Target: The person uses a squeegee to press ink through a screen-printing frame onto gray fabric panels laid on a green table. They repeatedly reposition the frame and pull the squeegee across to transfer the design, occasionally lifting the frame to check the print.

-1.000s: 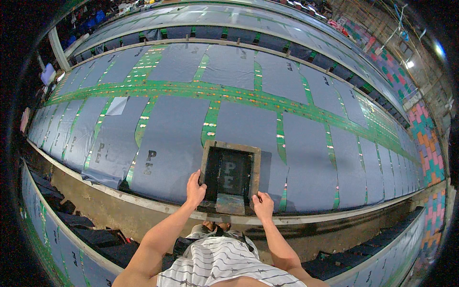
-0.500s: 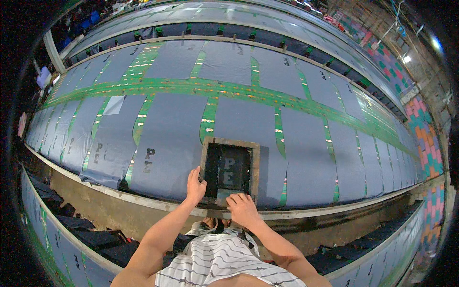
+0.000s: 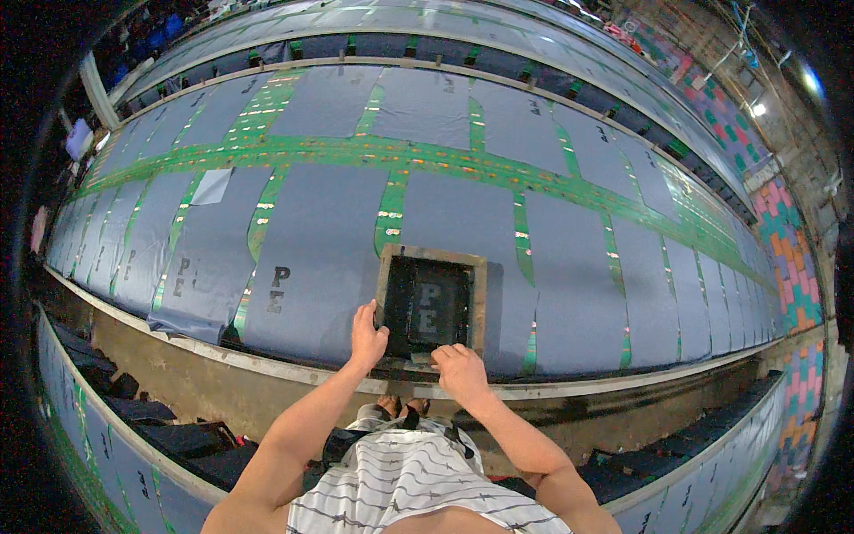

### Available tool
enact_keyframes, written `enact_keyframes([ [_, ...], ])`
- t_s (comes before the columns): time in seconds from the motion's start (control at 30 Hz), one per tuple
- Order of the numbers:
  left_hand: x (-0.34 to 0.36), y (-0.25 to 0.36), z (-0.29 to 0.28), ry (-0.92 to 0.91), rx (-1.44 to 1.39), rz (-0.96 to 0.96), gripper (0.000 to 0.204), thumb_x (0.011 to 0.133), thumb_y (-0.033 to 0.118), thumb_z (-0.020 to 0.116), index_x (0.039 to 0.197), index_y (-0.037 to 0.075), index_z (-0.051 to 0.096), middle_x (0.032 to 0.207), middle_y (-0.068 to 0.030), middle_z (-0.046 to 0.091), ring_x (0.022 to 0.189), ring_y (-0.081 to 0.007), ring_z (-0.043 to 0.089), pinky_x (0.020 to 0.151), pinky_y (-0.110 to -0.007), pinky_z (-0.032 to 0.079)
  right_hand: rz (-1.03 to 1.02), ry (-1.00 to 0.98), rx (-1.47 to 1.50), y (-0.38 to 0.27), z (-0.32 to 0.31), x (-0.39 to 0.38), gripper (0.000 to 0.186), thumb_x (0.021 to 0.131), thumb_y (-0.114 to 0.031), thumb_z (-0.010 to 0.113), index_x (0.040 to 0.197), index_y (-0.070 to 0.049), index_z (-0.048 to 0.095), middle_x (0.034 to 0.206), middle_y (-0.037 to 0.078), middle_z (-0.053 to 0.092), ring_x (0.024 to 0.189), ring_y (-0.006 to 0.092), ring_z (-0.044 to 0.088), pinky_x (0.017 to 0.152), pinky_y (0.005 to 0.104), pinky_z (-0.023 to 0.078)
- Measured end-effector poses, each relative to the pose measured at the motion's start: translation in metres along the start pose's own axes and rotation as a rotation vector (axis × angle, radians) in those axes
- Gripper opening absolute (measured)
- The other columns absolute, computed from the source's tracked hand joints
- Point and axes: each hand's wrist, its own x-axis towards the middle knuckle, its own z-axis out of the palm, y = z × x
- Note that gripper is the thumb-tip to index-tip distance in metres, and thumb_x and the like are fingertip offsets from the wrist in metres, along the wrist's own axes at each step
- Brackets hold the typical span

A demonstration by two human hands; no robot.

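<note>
A screen printing frame with pale wooden sides and a dark mesh lies on a grey fabric panel, at the near edge of the long table. Letter shapes show through its mesh. My left hand is closed on the frame's left side, near the lower corner. Inside the frame's near end, my right hand grips a squeegee, of which only a small greyish part shows beside the fingers. The rest of the squeegee is hidden by the hand.
More grey panels lie in rows on the green table surface, several with dark printed letters. A loose light piece lies at left. A raised rim edges the table. Another table stands behind me, with dark cloths hanging below.
The table and frame sit slightly higher in the picture. My right hand has shifted a little away from me, and less of the squeegee shows. My left hand stays at the frame's side.
</note>
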Motion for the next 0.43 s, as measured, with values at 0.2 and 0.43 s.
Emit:
enact_keyframes([
  [0.2,0.004,0.000,-0.001,-0.009,0.009,-0.024,0.063,0.076,0.000,0.063,0.137,-0.007,0.048,0.125,-0.0206,0.053,0.123,-0.0406,0.049,0.107,-0.044,0.040,-0.129,0.308,-0.119,-0.023,0.035,0.007,0.027,0.078,-0.012,0.063,0.103,-0.005,0.063,0.103,0.010,0.062,0.100,0.0285,0.058,0.086,0.0406,0.050],
  [0.43,0.004,-0.009,0.000,0.002,0.037,0.022,0.065,0.075,0.003,0.068,0.137,-0.005,0.049,0.127,-0.0206,0.053,0.123,-0.0408,0.049,0.108,-0.044,0.039,0.109,0.210,-0.133,-0.009,0.035,0.069,0.033,0.078,-0.004,0.067,0.111,-0.004,0.064,0.117,0.013,0.065,0.103,0.0283,0.059,0.092,0.0399,0.051],
])
